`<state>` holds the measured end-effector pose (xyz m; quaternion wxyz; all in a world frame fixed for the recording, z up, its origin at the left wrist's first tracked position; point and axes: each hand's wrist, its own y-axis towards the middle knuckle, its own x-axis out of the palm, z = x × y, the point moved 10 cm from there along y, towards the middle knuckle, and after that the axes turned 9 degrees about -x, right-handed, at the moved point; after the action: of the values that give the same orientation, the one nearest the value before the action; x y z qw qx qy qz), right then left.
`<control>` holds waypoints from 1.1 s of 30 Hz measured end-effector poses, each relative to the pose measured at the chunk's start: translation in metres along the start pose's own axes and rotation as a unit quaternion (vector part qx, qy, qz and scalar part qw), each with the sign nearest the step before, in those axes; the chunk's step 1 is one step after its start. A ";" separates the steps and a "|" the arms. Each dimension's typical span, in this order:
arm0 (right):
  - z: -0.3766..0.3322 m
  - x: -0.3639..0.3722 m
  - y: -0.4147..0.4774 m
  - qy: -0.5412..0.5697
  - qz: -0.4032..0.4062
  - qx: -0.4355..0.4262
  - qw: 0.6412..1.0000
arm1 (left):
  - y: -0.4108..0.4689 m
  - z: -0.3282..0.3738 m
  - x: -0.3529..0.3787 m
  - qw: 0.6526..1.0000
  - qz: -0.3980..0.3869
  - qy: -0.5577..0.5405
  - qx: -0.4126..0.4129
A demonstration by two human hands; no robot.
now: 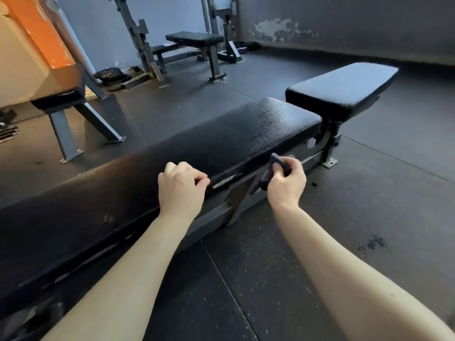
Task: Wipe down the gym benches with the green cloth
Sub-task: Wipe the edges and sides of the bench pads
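Note:
A long black padded bench (221,139) stretches across the view from lower left to centre right, with a separate black seat pad (344,89) beyond its far end. My left hand (181,187) curls its fingers over the near edge of the long pad. My right hand (286,183) grips a black handle (275,166) on the bench frame, just below the pad's edge. No green cloth is in view.
A second flat bench (197,39) stands at the back inside a grey rack (140,38). Another bench on a grey steel leg (64,134) sits at the left under an orange panel. Weight plates (108,75) lie on the dark rubber floor (270,267).

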<state>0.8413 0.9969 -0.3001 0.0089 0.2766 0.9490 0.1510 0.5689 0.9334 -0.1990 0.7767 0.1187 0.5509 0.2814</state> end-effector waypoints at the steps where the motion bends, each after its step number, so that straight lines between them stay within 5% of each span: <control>1: 0.014 -0.003 -0.008 0.012 0.011 0.030 0.999 | -0.002 -0.002 0.000 1.000 0.005 -0.004 -0.008; 10: 0.010 0.044 -0.032 0.061 0.025 0.061 0.996 | -0.017 -0.008 0.002 0.998 0.033 -0.014 0.042; 15: 0.008 0.076 -0.086 0.066 -0.083 0.048 0.993 | -0.015 -0.005 0.003 0.999 0.027 -0.018 0.036; 21: 0.020 0.033 -0.012 0.046 0.065 0.101 0.992 | -0.015 -0.005 0.004 0.999 0.021 -0.027 0.029; 28: -0.004 0.072 -0.088 0.072 -0.114 0.064 0.989 | -0.016 -0.004 0.002 1.000 0.011 -0.002 0.020; 31: 0.007 0.056 -0.040 0.146 -0.040 0.110 0.982 | -0.013 -0.001 -0.001 1.000 -0.001 0.011 0.015; 33: 0.009 0.041 -0.021 0.099 0.015 0.095 0.990 | -0.014 -0.003 -0.005 1.000 0.003 0.017 0.012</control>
<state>0.7963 1.0048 -0.3117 -0.1141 0.2737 0.9511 0.0866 0.5692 0.9188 -0.2034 0.7647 0.1247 0.5671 0.2796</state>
